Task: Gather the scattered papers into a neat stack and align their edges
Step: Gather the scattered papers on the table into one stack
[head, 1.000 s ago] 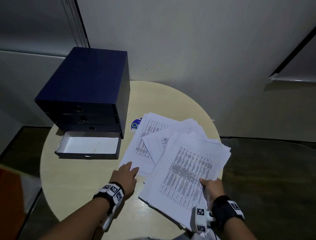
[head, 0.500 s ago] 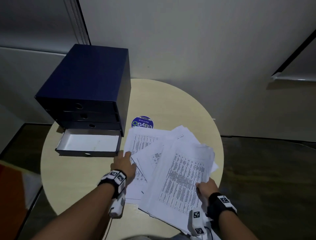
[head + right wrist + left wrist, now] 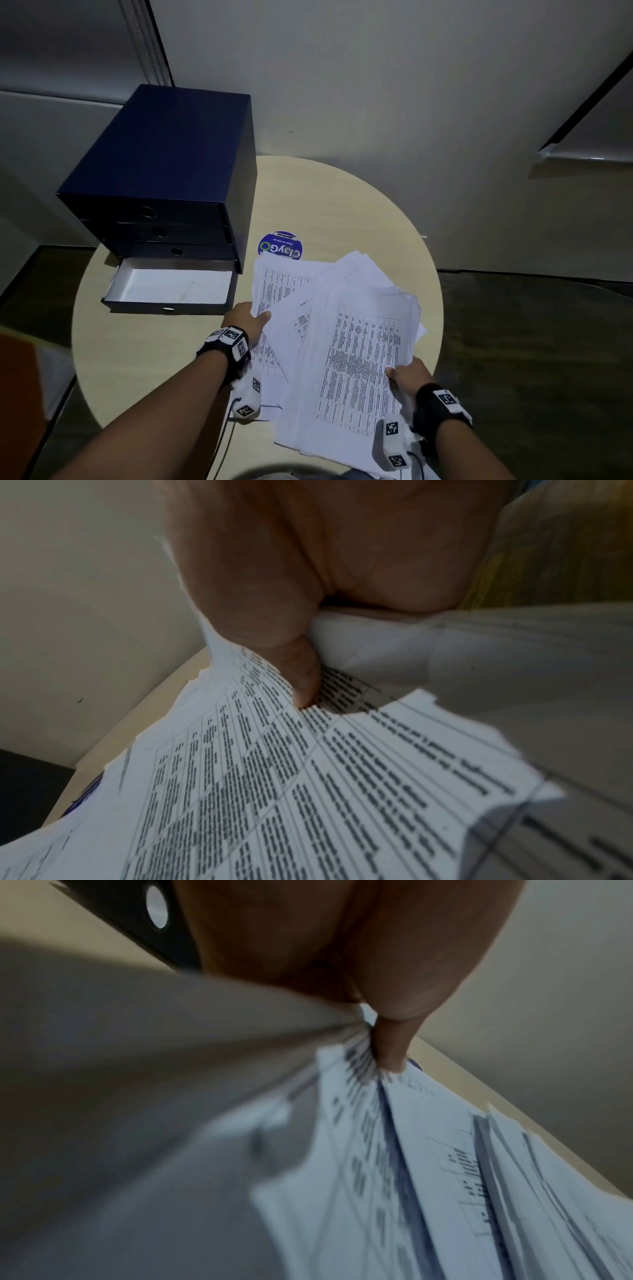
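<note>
Several white printed papers (image 3: pixel 346 346) lie in a loose, fanned pile on the right half of the round beige table (image 3: pixel 164 356). My left hand (image 3: pixel 246 320) grips the left edge of the pile, thumb on top of a printed sheet (image 3: pixel 359 1123). My right hand (image 3: pixel 406 375) pinches the pile's near right edge, its thumb pressed onto the top table-printed sheet (image 3: pixel 308 777). The sheets point in different directions and their edges do not line up. The fingers of both hands are hidden under the paper.
A dark blue drawer box (image 3: pixel 171 181) stands at the table's back left, its bottom drawer (image 3: pixel 171 291) pulled out with a white inside. A round blue sticker (image 3: pixel 281 246) lies just behind the papers. A grey wall rises behind the table.
Both hands have pulled the papers together and toward me, so the spread is narrower. My left hand went from lying flat on the left sheet to gripping its edge; the blue sticker is uncovered.
</note>
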A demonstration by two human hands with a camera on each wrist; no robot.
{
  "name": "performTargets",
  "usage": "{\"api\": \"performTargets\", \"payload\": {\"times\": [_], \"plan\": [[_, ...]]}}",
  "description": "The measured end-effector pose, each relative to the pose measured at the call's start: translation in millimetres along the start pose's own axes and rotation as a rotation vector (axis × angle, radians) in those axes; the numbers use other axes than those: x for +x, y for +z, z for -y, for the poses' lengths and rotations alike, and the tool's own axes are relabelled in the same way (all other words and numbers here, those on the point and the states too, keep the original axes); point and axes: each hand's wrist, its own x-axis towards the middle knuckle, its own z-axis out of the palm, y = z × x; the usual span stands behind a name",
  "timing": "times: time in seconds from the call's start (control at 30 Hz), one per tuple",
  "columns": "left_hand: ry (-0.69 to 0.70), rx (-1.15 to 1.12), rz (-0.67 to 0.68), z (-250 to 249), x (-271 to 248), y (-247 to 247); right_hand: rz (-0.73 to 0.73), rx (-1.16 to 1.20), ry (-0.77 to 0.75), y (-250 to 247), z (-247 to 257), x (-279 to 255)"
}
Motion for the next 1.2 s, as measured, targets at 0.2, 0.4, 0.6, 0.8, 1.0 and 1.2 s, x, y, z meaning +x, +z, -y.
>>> {"api": "performTargets", "payload": {"times": [0.2, 0.4, 0.6, 0.8, 1.0, 1.2], "plan": [[0.045, -0.072, 0.141, 14, -16, -6, 0.044, -0.033, -0.002, -1, 4, 1], [-0.054, -0.242, 0.191, 5, -23, -16, 0.047, -0.05, 0.001, 0, 4, 4], [0.035, 0.271, 0.124, -5, -34, -1, 0.029, -0.044, -0.002, 0, 1, 3], [0.14, 0.244, 0.063, -16, -47, -13, 0.053, -0.029, -0.003, -1, 3, -6], [0.31, 0.203, -0.222, -45, -66, -90, 0.048, 0.013, 0.027, 8, -1, 5], [0.41, -0.357, -0.31, -68, -91, -144, 0.057, 0.02, 0.043, 11, -3, 15]]}}
